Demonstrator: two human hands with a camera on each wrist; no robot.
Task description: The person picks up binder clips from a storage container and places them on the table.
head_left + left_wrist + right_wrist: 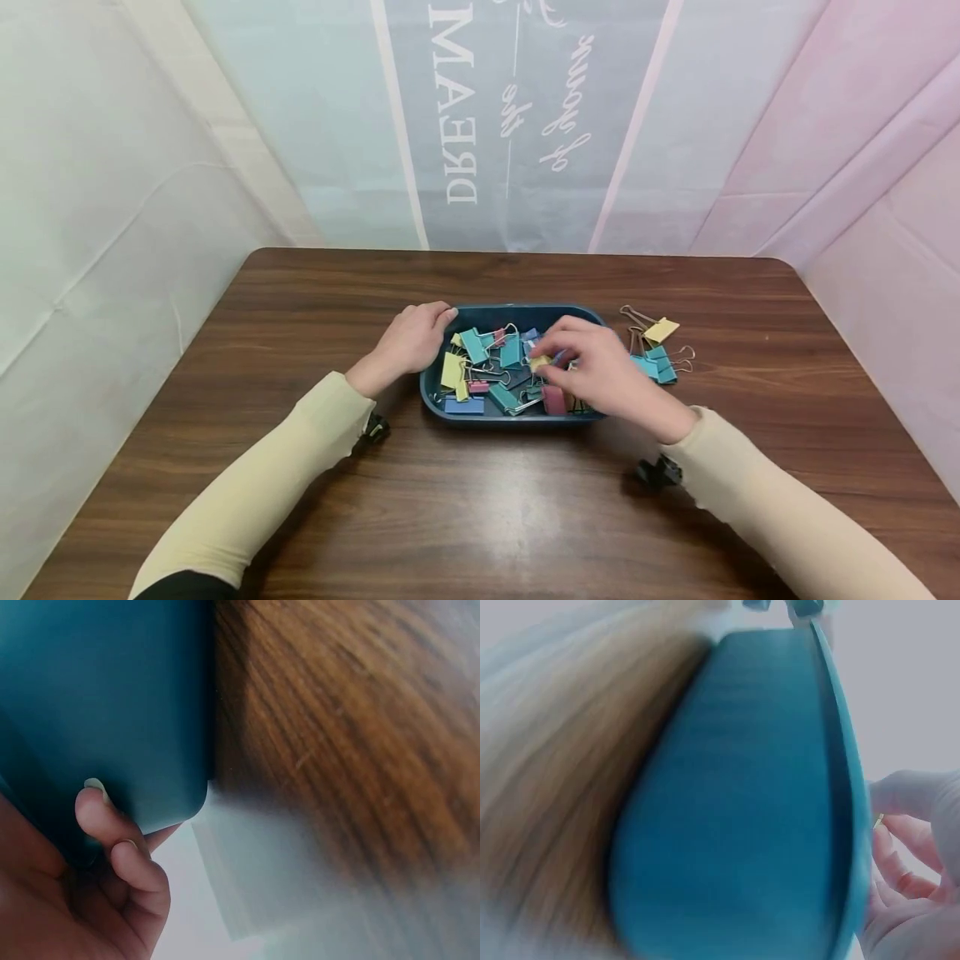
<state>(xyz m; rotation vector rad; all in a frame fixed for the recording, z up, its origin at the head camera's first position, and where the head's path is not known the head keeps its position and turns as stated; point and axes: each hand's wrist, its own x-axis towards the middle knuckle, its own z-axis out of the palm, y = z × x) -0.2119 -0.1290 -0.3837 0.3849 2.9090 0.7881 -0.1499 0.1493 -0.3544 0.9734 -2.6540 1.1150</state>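
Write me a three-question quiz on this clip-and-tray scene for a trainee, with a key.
1. True or false: the left hand holds the tray at its left end, as the head view shows it.
2. What colour is the clip pinched by the right hand?
A) pink
B) yellow
C) blue
3. Fill the gap: in the head view, the loose clips on the table lie to the ____ of the tray.

Key: 1. True. 2. B. 3. right.
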